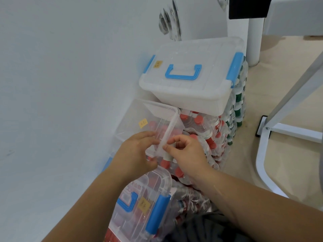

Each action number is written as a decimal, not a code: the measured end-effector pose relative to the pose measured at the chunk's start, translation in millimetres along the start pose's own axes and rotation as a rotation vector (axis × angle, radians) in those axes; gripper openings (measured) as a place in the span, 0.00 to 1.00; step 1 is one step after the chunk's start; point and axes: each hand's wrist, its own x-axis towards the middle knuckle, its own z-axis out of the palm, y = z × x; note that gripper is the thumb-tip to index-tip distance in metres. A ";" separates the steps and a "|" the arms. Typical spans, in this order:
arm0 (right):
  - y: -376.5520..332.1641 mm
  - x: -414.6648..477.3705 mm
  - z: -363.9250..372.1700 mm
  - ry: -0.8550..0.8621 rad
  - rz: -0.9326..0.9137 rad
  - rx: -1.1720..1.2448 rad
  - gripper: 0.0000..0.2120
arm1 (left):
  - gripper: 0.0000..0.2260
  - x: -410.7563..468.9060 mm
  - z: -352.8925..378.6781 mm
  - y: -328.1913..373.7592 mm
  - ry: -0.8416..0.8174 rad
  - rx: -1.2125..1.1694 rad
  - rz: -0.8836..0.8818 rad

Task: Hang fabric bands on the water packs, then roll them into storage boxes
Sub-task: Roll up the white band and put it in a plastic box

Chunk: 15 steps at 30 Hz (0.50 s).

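A scuffed white wall [70, 67] meets beige floor [248, 137] beside white metal furniture legs [297, 88].

Bright, soft, even light with a cool bluish cast on the wall [61, 84]. Shadows stay faint, slight sheen on the box lid [190, 53]. Everything's a bit soft, and lines bend near the right edge.

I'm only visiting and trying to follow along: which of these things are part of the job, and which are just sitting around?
In the job: open clear box, its rim held by left hand and right hand; red-capped water packs; far closed box; near closed box.
Lying about: green-capped bottles; white post; metal frame; dark cloth.
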 end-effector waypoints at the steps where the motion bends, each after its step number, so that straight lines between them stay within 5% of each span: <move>1: -1.0 0.4 -0.3 -0.001 0.002 -0.002 0.05 | 0.22 0.7 0.3 2.1 0.004 0.017 0.006; 15: -2.0 0.6 0.7 0.005 0.044 0.014 0.05 | 0.17 12.7 -7.0 7.4 -0.010 0.069 0.061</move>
